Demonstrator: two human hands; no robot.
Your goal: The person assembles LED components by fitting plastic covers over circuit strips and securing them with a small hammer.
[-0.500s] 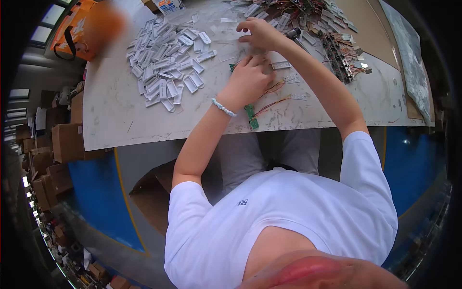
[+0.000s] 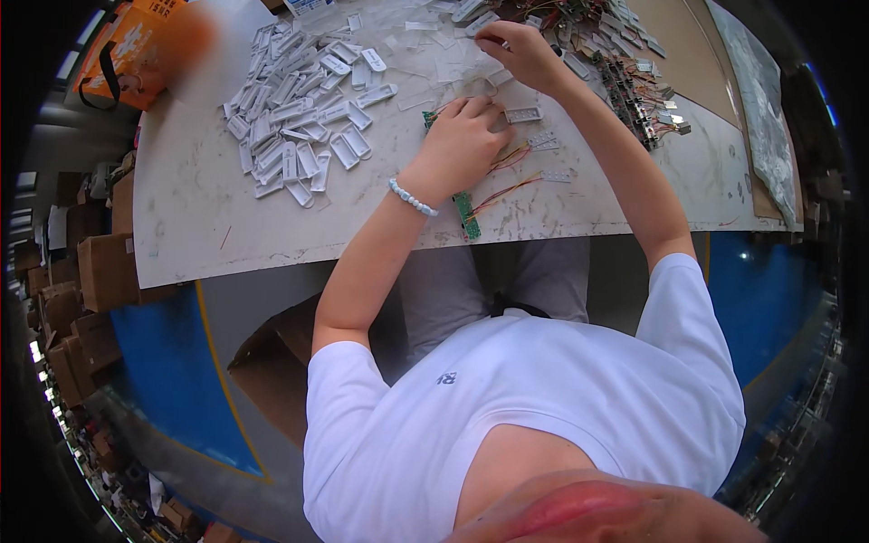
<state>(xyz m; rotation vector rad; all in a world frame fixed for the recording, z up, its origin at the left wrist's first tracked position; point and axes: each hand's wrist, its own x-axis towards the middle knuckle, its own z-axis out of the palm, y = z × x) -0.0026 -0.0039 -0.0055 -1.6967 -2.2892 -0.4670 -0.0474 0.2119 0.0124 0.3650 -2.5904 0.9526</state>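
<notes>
The white casing lies on the desk just right of the left hand, its long axis running roughly left to right across the person's view; the left hand is the nearer one, while the right hand is farther from the person, beyond the casing. The left hand is palm down with fingers bent; a green circuit board shows past its left side, but I cannot tell whether the fingers grip it. The right hand is narrow, fingers curled in near the thumb; whether it holds anything is unclear.

The casing is a shallow, pale tray, with what look like dots inside; nearer the person lies a second green board, slim and oblong, its red and yellow wires leading rightward to a small pale strip.
</notes>
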